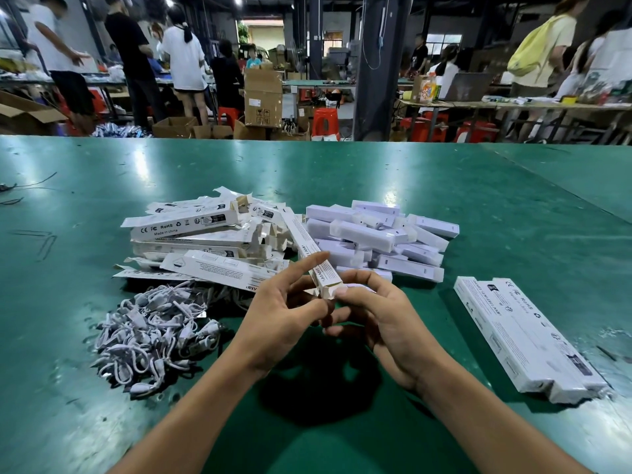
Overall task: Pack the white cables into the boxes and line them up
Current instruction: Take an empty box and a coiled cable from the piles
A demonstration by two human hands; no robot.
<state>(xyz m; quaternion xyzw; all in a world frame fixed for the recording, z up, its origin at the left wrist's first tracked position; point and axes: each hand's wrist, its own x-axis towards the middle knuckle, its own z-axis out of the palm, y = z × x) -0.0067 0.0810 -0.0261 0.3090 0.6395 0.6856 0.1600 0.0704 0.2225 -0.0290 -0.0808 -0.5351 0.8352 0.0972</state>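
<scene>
Bare left hand (280, 319), bare right hand (379, 319), bare slender forearms, short fingernails

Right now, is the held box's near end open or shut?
Open: the box has untucked flaps sticking out between left hand and right hand.

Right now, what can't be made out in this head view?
All in the head view:
- Box in hand: whether a cable is inside; the left hand and right hand cover its near end.
- Cable pile: the count; the cables are tangled together.
- Row of boxes on the right: small print too small to read.
- Box pile: lower boxes hidden under upper ones.
</scene>
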